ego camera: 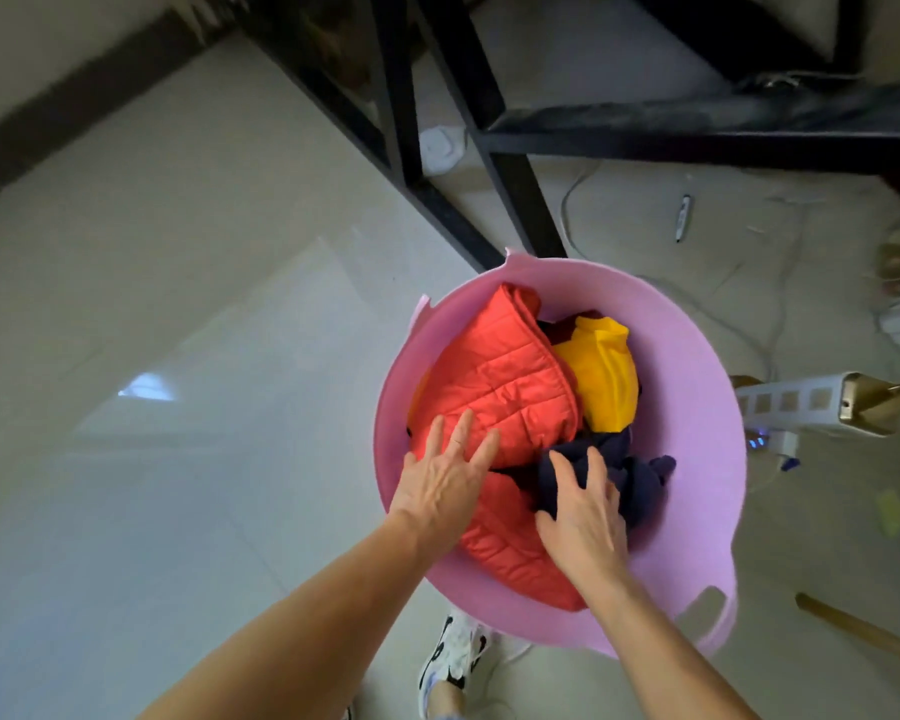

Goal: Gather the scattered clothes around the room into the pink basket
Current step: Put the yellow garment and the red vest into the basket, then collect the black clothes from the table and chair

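Note:
The pink basket [697,407] stands on the pale tiled floor, right of centre. Inside lie a red quilted jacket [500,376], a yellow garment [606,376] and a dark navy garment [640,480]. My left hand [445,485] rests flat on the red jacket with fingers spread. My right hand [585,517] lies on the navy garment and the jacket's lower fold, fingers apart and slightly curled, gripping nothing that I can see.
A black metal table frame [489,148] stands just behind the basket. A white power strip [780,444], cables, a pen [682,215] and a white-and-gold furniture leg [827,405] lie to the right. My sneaker [453,652] shows under the basket. Open floor spreads left.

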{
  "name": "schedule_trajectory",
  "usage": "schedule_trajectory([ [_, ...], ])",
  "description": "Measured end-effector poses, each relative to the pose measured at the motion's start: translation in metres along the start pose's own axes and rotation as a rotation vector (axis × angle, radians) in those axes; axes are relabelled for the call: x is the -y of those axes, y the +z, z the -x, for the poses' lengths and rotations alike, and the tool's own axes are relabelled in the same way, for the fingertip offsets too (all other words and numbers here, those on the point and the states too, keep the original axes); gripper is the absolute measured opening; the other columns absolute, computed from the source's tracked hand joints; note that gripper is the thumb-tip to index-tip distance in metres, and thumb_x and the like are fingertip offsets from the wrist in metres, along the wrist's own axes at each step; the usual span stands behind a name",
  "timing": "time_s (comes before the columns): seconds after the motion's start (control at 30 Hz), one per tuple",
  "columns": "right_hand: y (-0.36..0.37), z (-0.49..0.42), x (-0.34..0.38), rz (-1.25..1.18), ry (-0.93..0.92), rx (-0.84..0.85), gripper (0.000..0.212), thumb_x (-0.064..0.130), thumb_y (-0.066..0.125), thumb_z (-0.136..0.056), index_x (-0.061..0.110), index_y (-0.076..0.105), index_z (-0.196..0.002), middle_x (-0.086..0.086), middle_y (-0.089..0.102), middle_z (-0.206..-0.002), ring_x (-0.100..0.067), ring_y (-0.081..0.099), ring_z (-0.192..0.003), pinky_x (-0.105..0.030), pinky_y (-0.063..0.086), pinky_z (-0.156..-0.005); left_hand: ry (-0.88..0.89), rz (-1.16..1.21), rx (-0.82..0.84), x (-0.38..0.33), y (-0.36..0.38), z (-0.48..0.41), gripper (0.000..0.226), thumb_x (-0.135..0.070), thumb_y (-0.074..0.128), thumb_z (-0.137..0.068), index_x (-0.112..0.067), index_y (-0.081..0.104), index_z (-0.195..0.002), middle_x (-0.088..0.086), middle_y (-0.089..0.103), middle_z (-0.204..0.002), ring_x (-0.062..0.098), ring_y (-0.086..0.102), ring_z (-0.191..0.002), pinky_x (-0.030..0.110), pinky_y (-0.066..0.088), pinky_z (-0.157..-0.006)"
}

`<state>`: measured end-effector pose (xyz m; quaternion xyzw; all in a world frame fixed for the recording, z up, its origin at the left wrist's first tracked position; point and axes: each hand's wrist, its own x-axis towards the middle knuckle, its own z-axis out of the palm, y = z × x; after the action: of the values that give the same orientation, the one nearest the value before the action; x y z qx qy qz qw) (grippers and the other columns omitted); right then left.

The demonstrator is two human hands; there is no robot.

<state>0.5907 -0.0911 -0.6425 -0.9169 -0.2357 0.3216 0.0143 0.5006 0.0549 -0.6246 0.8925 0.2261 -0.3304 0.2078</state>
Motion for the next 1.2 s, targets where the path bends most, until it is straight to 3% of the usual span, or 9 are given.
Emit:
schedule_trajectory([
  [0.13, -0.036, 0.040, 0.048, -0.203, -0.105, -0.231, 0.064, 0.011, 0.071, -0.079, 0.018, 0.046, -0.137, -0.014, 0.028, -0.147, -0.039, 0.039, -0.126, -0.043, 0.038, -0.099, 0.043, 0.092, -0.261, 0.020, -0.046, 0.040, 0.078, -0.008, 0.044, -0.088, -0.029, 0.004, -0.152, 0.010, -0.001, -0.160, 0.035, 0.008, -0.144, 0.051, 0.037, -0.106],
  [0.23, -0.064, 0.067, 0.088, -0.275, -0.205, -0.365, 0.062, 0.003, 0.074, -0.071, 0.013, 0.055, -0.128, -0.015, 0.038, -0.138, -0.037, 0.045, -0.118, -0.042, 0.036, -0.100, 0.064, 0.170, -0.426, 0.045, -0.090, 0.079, 0.072, -0.006, 0.042, -0.088, -0.023, 0.014, -0.151, 0.013, 0.006, -0.158, 0.035, 0.020, -0.138, 0.049, 0.046, -0.096],
  [0.4, -0.109, 0.129, 0.157, -0.285, -0.342, -0.442, 0.062, 0.001, 0.076, -0.067, 0.012, 0.057, -0.124, -0.015, 0.042, -0.132, -0.035, 0.045, -0.121, -0.040, 0.033, -0.103, -0.057, 0.273, -0.535, 0.089, -0.146, 0.175, 0.069, -0.011, 0.048, -0.090, -0.021, 0.015, -0.150, 0.013, 0.010, -0.156, 0.034, 0.025, -0.134, 0.044, 0.046, -0.096],
  [0.63, -0.159, 0.228, 0.277, -0.203, -0.719, -0.347, 0.065, -0.007, 0.080, -0.057, 0.008, 0.063, -0.117, -0.021, 0.048, -0.126, -0.041, 0.052, -0.111, -0.049, 0.045, -0.095, -0.424, 0.428, -0.725, 0.188, -0.174, 0.378, 0.070, -0.017, 0.056, -0.088, -0.021, 0.021, -0.148, 0.010, 0.013, -0.153, 0.030, 0.036, -0.130, 0.037, 0.042, -0.099],
  [0.7, -0.174, 0.240, 0.306, -0.203, -0.776, -0.339, 0.061, -0.007, 0.080, -0.059, 0.007, 0.064, -0.116, -0.020, 0.049, -0.125, -0.041, 0.054, -0.107, -0.048, 0.045, -0.094, -0.535, 0.480, -0.805, 0.208, -0.175, 0.426, 0.068, -0.018, 0.058, -0.086, -0.019, 0.026, -0.146, 0.009, 0.019, -0.150, 0.029, 0.046, -0.121, 0.036, 0.043, -0.097],
  [0.77, -0.189, 0.281, 0.355, -0.223, -0.950, -0.318, 0.057, -0.006, 0.078, -0.065, 0.009, 0.063, -0.117, -0.017, 0.048, -0.125, -0.037, 0.053, -0.108, -0.044, 0.045, -0.093, -0.718, 0.541, -0.918, 0.226, -0.164, 0.511, 0.066, -0.017, 0.060, -0.085, -0.015, 0.031, -0.145, 0.009, 0.024, -0.148, 0.028, 0.050, -0.117, 0.032, 0.041, -0.097],
  [0.93, -0.200, 0.365, 0.437, -0.192, -1.266, -0.241, 0.056, -0.003, 0.077, -0.067, 0.010, 0.062, -0.119, -0.012, 0.050, -0.119, -0.031, 0.053, -0.107, -0.041, 0.047, -0.090, -1.016, 0.625, -1.126, 0.221, -0.114, 0.648, 0.062, -0.022, 0.064, -0.085, -0.015, 0.038, -0.141, 0.005, 0.030, -0.143, 0.027, 0.052, -0.117, 0.036, 0.044, -0.099],
  [1.2, -0.125, 0.559, 0.527, 0.015, -1.793, 0.029, 0.062, -0.004, 0.087, -0.054, 0.012, 0.066, -0.110, -0.009, 0.057, -0.108, -0.033, 0.060, -0.089, -0.032, 0.043, -0.076, -1.394, 0.692, -1.319, 0.192, -0.026, 0.809, 0.054, -0.026, 0.060, -0.087, -0.021, 0.039, -0.136, 0.001, 0.026, -0.144, 0.024, 0.054, -0.112, 0.032, 0.043, -0.095],
])
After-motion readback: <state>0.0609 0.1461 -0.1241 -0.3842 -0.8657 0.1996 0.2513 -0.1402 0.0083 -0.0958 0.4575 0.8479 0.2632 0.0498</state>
